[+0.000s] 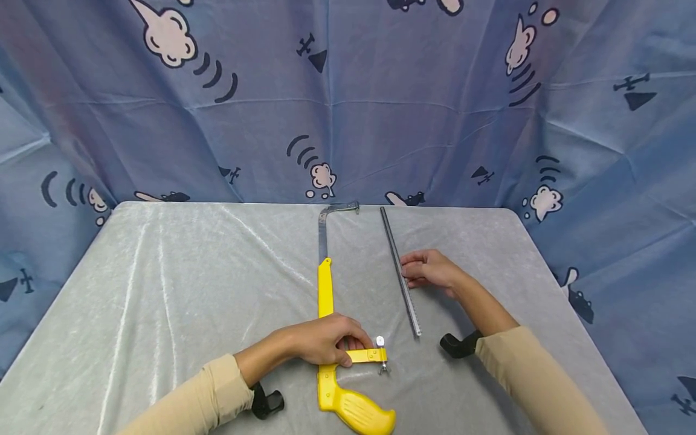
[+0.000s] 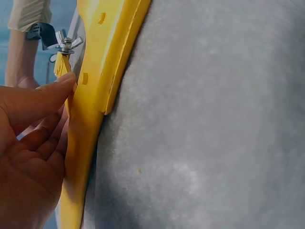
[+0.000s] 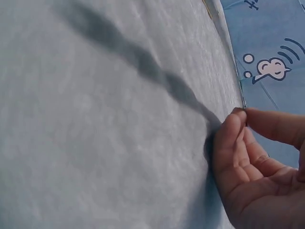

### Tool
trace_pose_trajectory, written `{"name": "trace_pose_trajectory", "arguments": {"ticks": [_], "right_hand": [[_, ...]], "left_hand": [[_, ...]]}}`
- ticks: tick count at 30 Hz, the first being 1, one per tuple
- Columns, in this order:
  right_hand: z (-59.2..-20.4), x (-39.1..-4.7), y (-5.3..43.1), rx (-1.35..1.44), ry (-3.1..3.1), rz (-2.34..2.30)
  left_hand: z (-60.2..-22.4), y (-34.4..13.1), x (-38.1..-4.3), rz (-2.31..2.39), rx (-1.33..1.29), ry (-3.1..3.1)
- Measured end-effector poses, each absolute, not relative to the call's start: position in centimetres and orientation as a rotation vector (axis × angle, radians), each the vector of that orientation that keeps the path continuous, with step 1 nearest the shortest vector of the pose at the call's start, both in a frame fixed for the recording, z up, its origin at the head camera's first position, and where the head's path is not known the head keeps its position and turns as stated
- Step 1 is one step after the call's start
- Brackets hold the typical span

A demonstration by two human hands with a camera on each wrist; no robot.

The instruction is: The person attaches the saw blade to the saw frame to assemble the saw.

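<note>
A yellow hacksaw frame (image 1: pixel 325 290) with a curved metal front end (image 1: pixel 323 235) lies lengthwise on the table, its handle (image 1: pixel 364 412) toward me. My left hand (image 1: pixel 326 338) grips the frame's short yellow arm, thumb on one side and fingers on the other. A wing nut (image 2: pixel 66 44) sits at that arm's tip, just past the thumb in the left wrist view. To the right, a long thin grey hacksaw blade (image 1: pixel 391 241) slants away from me, apart from the frame. The right hand (image 1: pixel 432 270) pinches it near its middle; in the right wrist view the blade is mostly hidden, edge-on at the fingertips.
Pale grey plush cloth covers the table (image 1: pixel 217 290). Blue patterned curtain (image 1: pixel 380 139) hangs along the back and both sides. Black camera mounts (image 1: pixel 459 345) project from both wrists, low over the cloth.
</note>
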State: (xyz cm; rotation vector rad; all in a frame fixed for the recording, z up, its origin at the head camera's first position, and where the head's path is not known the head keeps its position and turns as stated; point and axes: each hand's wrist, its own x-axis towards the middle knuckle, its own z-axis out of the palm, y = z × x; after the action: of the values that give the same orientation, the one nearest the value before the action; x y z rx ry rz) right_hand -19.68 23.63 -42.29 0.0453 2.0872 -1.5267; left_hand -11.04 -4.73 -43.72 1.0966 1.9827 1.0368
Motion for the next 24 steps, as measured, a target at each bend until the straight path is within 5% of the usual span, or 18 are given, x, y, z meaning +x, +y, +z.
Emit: {"name": "trace_pose_trajectory", "arguments": {"ticks": [24], "right_hand": [[-42.6,-19.6,20.6,0.013,1.952,-1.643]], "left_hand": [[-43.9,-4.8,-11.1,1.037,1.075,1.969]]}}
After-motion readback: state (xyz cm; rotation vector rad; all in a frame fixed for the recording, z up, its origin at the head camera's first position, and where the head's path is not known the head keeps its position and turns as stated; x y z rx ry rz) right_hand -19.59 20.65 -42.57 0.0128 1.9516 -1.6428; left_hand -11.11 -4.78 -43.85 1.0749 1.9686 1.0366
